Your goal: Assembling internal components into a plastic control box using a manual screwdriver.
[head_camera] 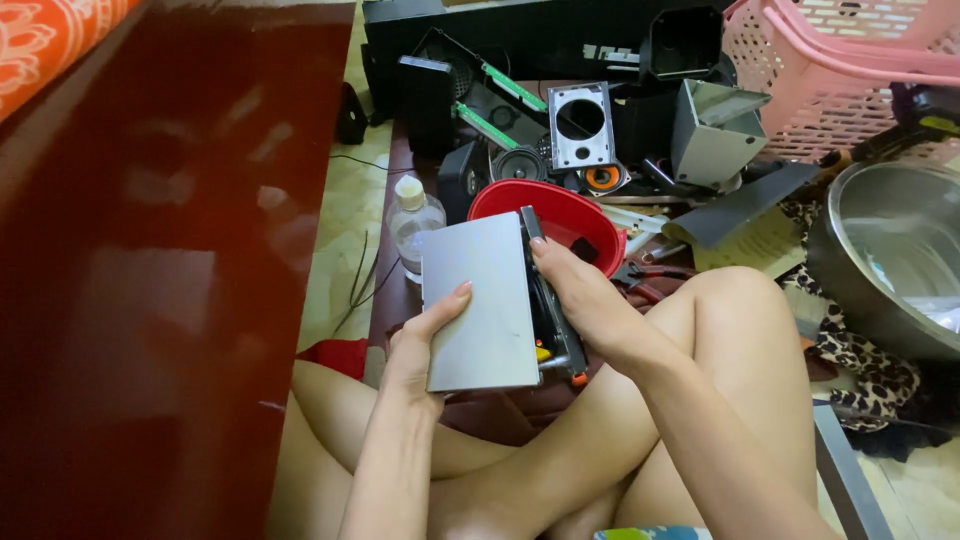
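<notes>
A flat grey metal-cased device (478,300) with a black inner frame along its right side is held up over my crossed legs. My left hand (422,335) grips its lower left edge, thumb on the grey face. My right hand (580,300) holds the black right side, fingers wrapped behind it and a fingertip near the top edge. Small orange and yellow parts show at the device's lower right corner.
A red bowl (570,215) lies behind the device, a clear plastic bottle (410,225) to its left. Dismantled speaker parts (580,125) pile up beyond. A pink basket (830,70) and a metal basin (890,250) stand right; a dark red cabinet (170,270) fills the left.
</notes>
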